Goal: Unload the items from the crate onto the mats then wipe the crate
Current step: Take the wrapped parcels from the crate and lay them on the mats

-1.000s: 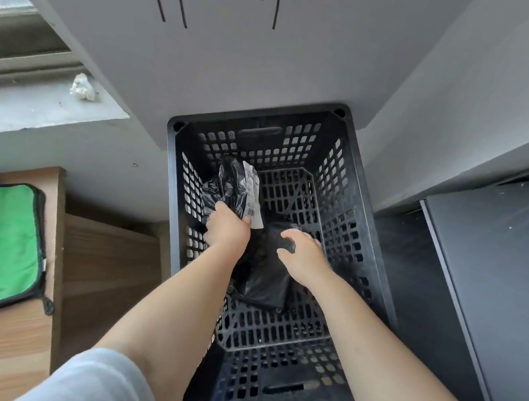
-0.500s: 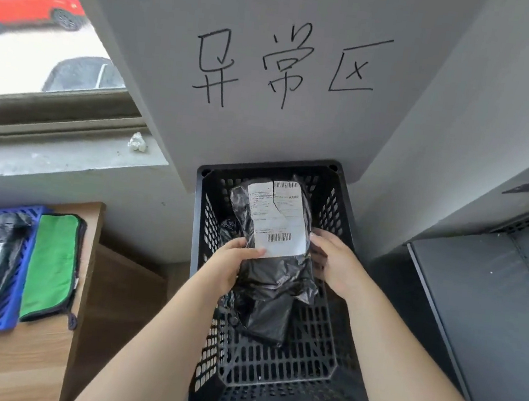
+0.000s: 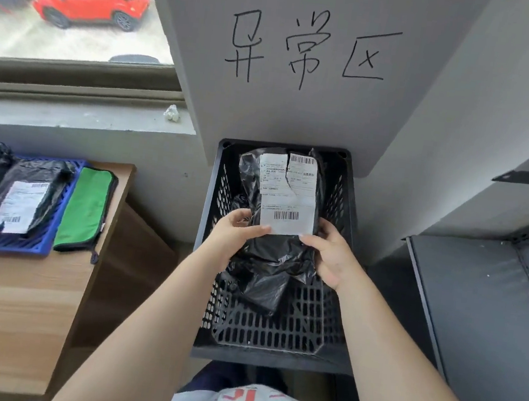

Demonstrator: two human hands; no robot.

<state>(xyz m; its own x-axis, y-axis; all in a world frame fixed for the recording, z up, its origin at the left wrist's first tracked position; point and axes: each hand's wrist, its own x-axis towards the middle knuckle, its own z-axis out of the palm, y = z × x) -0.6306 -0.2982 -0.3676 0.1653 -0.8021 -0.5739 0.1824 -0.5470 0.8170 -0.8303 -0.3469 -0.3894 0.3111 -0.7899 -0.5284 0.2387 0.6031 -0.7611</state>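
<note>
A black slotted plastic crate (image 3: 274,333) stands on the floor against the grey pillar. Above it I hold a black plastic parcel (image 3: 270,253) with a white shipping label. My left hand (image 3: 234,239) grips its left side and my right hand (image 3: 329,257) grips its right side, thumbs on the label's lower edge. More black plastic shows in the crate under the parcel. On the wooden table at left lies a blue mat (image 3: 45,234) with two black labelled parcels (image 3: 22,202) on it.
A green cloth (image 3: 85,209) with black trim lies on the wooden table (image 3: 14,303) beside the blue mat. A grey metal shelf (image 3: 489,325) stands to the right of the crate. A window sill (image 3: 78,113) with a crumpled white scrap runs behind the table.
Both hands have lifted the black parcel out of the crate and turned its label upward. The view has tilted up, showing the window and more of the table.
</note>
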